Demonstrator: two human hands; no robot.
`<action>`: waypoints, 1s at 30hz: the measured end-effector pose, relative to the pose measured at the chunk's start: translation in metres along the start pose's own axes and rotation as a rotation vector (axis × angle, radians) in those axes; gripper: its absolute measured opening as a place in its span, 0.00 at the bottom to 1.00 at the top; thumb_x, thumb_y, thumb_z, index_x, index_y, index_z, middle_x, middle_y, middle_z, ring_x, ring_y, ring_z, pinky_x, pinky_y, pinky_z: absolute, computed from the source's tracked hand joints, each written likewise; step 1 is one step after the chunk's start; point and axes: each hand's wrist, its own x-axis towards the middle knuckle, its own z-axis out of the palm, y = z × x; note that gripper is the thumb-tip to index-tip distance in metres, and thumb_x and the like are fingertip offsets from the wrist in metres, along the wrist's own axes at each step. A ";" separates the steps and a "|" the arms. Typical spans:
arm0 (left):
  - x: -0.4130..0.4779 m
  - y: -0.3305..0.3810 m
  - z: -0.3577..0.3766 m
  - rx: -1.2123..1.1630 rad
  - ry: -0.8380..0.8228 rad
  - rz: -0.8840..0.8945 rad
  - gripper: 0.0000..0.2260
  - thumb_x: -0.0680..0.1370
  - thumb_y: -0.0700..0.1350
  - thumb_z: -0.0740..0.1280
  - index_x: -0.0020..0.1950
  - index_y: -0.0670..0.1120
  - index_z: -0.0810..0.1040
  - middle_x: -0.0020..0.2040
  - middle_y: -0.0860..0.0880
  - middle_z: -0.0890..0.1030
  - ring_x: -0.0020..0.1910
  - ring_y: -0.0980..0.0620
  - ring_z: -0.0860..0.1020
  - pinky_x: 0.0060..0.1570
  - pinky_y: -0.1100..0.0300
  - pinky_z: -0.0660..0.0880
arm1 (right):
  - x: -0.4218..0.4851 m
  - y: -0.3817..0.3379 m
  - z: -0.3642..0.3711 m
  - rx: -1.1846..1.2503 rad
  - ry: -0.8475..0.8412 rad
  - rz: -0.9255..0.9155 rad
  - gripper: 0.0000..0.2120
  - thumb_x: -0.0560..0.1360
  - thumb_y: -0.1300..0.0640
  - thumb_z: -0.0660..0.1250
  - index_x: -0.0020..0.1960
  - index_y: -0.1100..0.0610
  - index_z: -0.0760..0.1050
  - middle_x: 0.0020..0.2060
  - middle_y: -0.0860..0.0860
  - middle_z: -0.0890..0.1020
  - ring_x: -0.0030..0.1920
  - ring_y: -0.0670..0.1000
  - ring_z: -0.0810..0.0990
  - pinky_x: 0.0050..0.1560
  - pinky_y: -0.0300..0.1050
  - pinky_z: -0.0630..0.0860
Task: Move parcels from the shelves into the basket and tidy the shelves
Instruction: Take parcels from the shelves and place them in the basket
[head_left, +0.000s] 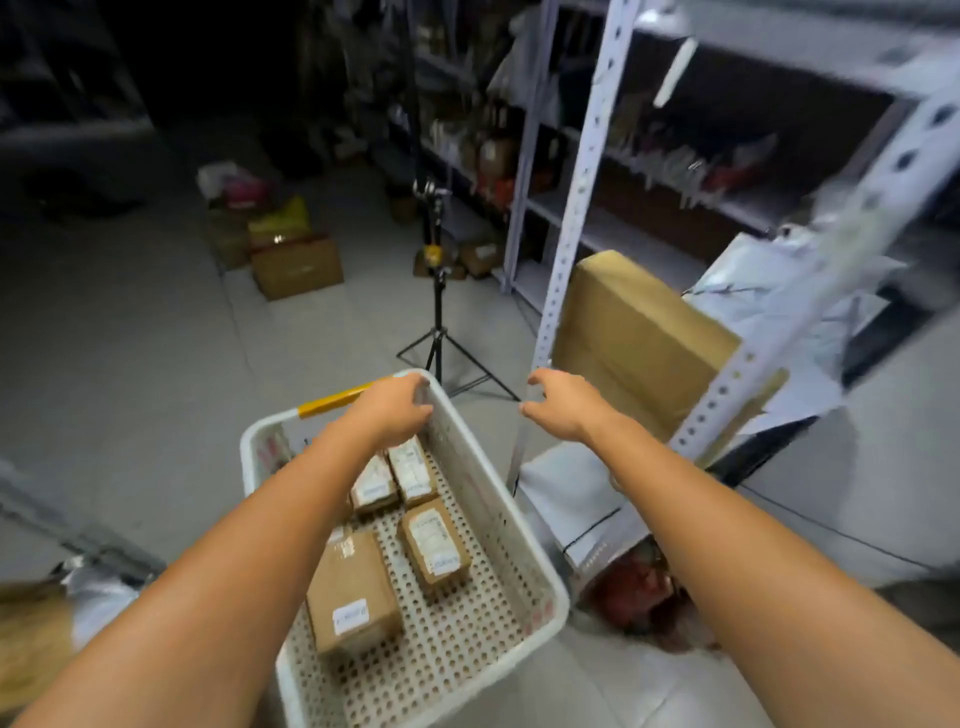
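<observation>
With your left hand (392, 410) curled over the far rim of the white perforated plastic basket (511, 525), steady it and reach your empty, half-open right hand (563, 408) for the big brown cardboard parcel (639, 343) leaning behind the pale shelf post (582, 208).

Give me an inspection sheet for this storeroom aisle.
Surface: grey floor, partly covered by goods.
Job's things: white basket holds four boxed parcels; large brown parcel sits tilted in the shelving.
Clutter: white mailer bags on floor; cardboard boxes farther off.
Grips: left hand grips the basket rim; right hand open, empty.
Cables: thin black cable on floor.
Surroundings: tripod stand, dim stocked shelves.
</observation>
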 end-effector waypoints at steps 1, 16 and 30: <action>-0.008 0.014 -0.004 0.030 0.007 0.030 0.21 0.80 0.50 0.63 0.73 0.48 0.69 0.67 0.43 0.75 0.65 0.44 0.75 0.60 0.50 0.74 | -0.014 0.007 -0.011 0.003 0.025 0.000 0.24 0.79 0.50 0.64 0.72 0.57 0.68 0.69 0.58 0.74 0.67 0.60 0.73 0.64 0.51 0.72; -0.130 0.324 0.061 0.222 -0.105 0.437 0.23 0.81 0.51 0.63 0.75 0.49 0.66 0.70 0.45 0.72 0.64 0.43 0.74 0.62 0.52 0.72 | -0.291 0.239 -0.127 0.097 0.266 0.336 0.26 0.78 0.48 0.65 0.73 0.54 0.67 0.68 0.56 0.75 0.66 0.59 0.75 0.63 0.48 0.71; -0.165 0.670 0.184 0.269 -0.253 1.063 0.22 0.78 0.54 0.65 0.72 0.52 0.70 0.67 0.45 0.76 0.65 0.44 0.75 0.62 0.55 0.72 | -0.509 0.445 -0.207 0.179 0.577 0.939 0.23 0.78 0.44 0.65 0.69 0.53 0.71 0.64 0.53 0.78 0.62 0.56 0.77 0.61 0.50 0.74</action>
